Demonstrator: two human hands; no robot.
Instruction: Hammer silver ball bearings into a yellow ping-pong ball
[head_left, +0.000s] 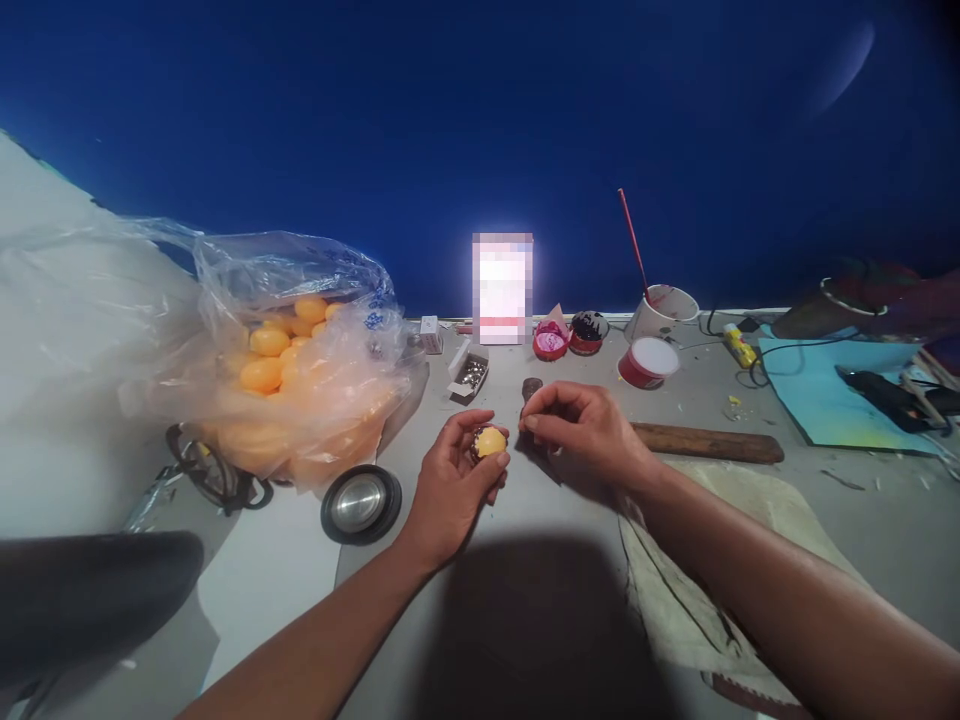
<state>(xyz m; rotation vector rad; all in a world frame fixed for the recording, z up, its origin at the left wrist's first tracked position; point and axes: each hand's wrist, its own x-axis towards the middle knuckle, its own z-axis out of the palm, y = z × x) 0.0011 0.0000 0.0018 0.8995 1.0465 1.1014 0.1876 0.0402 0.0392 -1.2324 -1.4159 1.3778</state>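
Note:
A small yellow ball (490, 441) with a dark, studded-looking rim is held between the thumb and fingers of my left hand (457, 480). To its right, my right hand (592, 430) hovers over the table, thumb and forefinger pinched together; anything between the fingertips is too small to make out. A dark, short object (532, 386) stands just behind those fingertips. Beyond my left hand is an open small box (471, 373) of shiny metal pieces.
A clear plastic bag (300, 250) of orange balls lies left, near a round metal lid (357, 502). Behind stand red tubs (551, 340), a white cup (664, 312) and a lit screen (502, 288). A wooden stick (705, 443) and cloth (757, 530) lie right.

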